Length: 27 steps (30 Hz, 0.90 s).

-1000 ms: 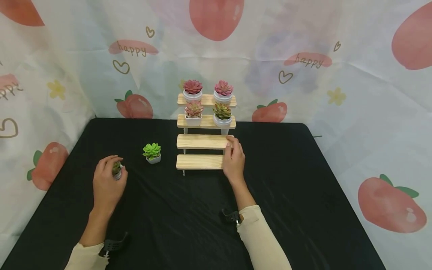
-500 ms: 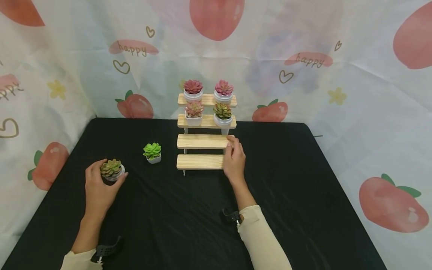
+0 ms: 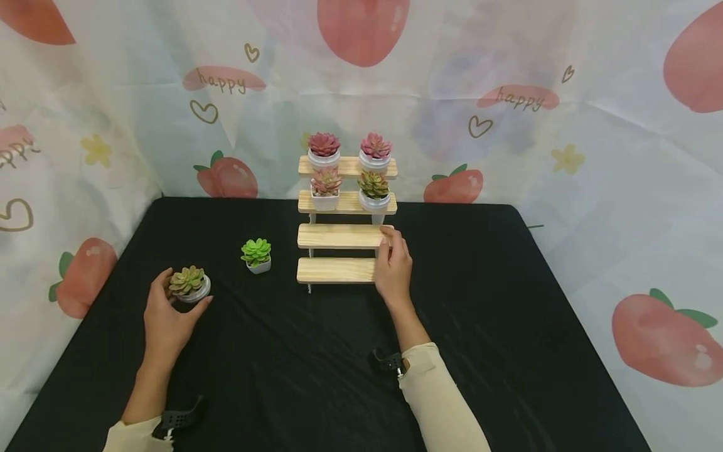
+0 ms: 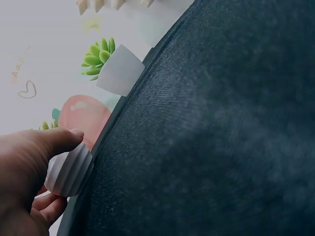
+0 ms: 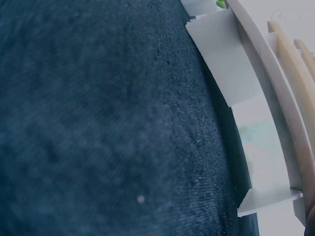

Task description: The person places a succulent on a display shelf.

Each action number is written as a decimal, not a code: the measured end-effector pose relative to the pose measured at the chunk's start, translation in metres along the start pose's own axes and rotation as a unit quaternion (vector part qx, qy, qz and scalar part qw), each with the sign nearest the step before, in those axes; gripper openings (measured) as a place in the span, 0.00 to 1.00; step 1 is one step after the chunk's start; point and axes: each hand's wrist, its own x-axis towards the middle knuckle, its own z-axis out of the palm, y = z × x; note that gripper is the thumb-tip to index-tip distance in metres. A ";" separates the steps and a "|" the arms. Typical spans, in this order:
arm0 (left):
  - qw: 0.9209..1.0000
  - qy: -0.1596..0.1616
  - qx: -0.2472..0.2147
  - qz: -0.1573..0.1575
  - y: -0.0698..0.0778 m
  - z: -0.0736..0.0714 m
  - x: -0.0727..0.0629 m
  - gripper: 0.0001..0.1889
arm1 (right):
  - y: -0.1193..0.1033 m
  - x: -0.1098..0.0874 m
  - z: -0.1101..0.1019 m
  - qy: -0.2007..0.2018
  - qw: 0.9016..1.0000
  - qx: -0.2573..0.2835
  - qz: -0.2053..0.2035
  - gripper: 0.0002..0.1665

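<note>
My left hand (image 3: 169, 317) holds an olive-green succulent (image 3: 187, 280) in a round white pot at the table's left. In the left wrist view its ribbed pot (image 4: 71, 172) sits between thumb and fingers, low at the cloth. My right hand (image 3: 393, 270) grips the right end of a tiered wooden plant stand (image 3: 333, 271), around the lower two shelves. In the right wrist view the stand's pale underside shows (image 5: 226, 54), and the hand is nearly all out of frame. Between the left hand and the stand, a bright green succulent (image 3: 257, 252) stands in a white pot.
On the top shelf stand a dark pink succulent (image 3: 324, 145) and a pink one (image 3: 375, 147). The second shelf bears a pale pink succulent (image 3: 326, 183) and a green-red one (image 3: 374, 186). A black cloth (image 3: 497, 326) covers the table, before a printed curtain (image 3: 361, 113).
The left hand has shifted slightly left and its fingers have spread around the pot, bringing the olive-green succulent, mostly hidden before, into view. The right hand has stayed at the stand.
</note>
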 end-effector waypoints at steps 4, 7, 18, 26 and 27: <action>0.999 -0.014 -0.003 -0.035 -0.001 0.000 0.000 0.50 | 0.000 0.000 0.000 0.001 1.000 0.002 0.001 0.18; 0.998 -0.021 -0.004 -0.052 -0.003 0.000 0.000 0.49 | 0.000 0.000 0.001 0.000 1.000 0.001 0.001 0.18; 0.997 -0.031 -0.010 -0.070 -0.006 0.000 0.003 0.46 | 0.001 0.001 0.001 0.000 1.000 -0.002 0.010 0.18; 0.997 -0.030 -0.009 -0.067 -0.006 0.001 0.002 0.43 | 0.002 0.001 0.001 -0.008 1.000 -0.003 0.017 0.18; 0.997 -0.030 -0.010 -0.067 -0.006 0.001 0.002 0.43 | 0.002 0.001 0.001 -0.011 1.000 -0.004 0.019 0.18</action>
